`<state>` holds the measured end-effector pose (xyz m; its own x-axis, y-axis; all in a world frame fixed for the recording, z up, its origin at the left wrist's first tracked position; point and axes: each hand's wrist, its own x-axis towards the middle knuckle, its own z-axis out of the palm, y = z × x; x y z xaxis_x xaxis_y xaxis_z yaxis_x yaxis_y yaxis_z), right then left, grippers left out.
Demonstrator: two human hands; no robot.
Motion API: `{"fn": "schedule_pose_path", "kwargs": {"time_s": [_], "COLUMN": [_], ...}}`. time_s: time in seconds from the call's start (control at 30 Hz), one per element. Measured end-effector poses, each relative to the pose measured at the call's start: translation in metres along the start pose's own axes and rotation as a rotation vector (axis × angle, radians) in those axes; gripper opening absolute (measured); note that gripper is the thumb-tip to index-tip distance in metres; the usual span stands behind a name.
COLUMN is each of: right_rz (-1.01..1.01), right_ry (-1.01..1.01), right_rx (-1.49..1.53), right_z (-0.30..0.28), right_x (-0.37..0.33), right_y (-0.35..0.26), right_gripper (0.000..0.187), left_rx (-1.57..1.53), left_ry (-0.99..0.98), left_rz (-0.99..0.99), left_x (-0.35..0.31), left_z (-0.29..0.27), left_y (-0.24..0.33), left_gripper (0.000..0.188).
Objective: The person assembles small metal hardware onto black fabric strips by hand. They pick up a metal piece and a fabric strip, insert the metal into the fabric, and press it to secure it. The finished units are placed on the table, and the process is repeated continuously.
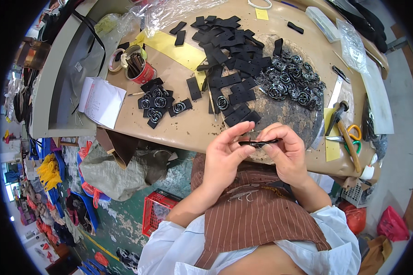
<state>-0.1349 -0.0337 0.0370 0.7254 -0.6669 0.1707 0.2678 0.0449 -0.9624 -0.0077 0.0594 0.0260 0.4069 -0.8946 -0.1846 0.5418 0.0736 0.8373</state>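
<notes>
Just in front of the table's near edge, my left hand (224,156) and my right hand (287,152) pinch a small black strap piece (259,143) between thumbs and fingers. It is seen nearly edge-on, so whether a buckle sits on it cannot be made out. Beyond my hands lies a spread of flat black strap pieces (243,66) with small holes. Right of these is a heap of shiny black ring buckles (287,82). A smaller group of strap pieces with ring buckles (155,103) on them rests to the left.
A hammer (343,128) and orange-and-green-handled scissors (353,133) lie at the right. At the left are a red tin of thin sticks (144,73), a tape roll (116,59) and a handwritten paper pad (103,103). A red crate (153,211) stands below on the floor.
</notes>
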Motion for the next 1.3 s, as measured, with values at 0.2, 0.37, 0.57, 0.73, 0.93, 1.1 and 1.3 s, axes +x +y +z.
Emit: {"fn": "schedule_pose_path", "kwargs": {"time_s": [0.2,0.37,0.57,0.73,0.93,1.1,1.3], "right_rz": [0.108,-0.191,-0.239,-0.092,-0.195,-0.337,-0.369], "right_ry": [0.079,0.058,-0.156,0.235,0.24,0.061,-0.031], "right_rx": [-0.008,-0.856,-1.263,-1.031,-1.475,-1.519,-1.402], "right_z": [0.002,-0.04,-0.097,-0.09,-0.079,-0.082,-0.089], "right_x": [0.005,0.061,0.099,0.08,0.064,0.062,0.049], "right_y": [0.008,0.001,-0.003,-0.012,-0.024,-0.03,-0.012], "right_gripper": [0.017,0.021,0.011,0.007,0.006,0.005,0.007], "left_rx": [0.054,0.454,1.172,0.922,0.923,0.906,0.984], "left_ry": [0.024,0.324,0.608,0.396,0.032,-0.017,-0.109], "left_rz": [0.139,0.428,0.7,0.771,0.63,0.591,0.523], "left_x": [0.008,0.031,0.07,0.052,0.054,0.052,0.057], "left_z": [-0.007,-0.048,-0.114,-0.061,-0.006,0.0,0.016], "left_y": [-0.008,0.025,0.063,0.035,0.006,-0.003,-0.018], "left_gripper": [0.017,0.009,0.032,0.031,0.021,0.023,0.046]}}
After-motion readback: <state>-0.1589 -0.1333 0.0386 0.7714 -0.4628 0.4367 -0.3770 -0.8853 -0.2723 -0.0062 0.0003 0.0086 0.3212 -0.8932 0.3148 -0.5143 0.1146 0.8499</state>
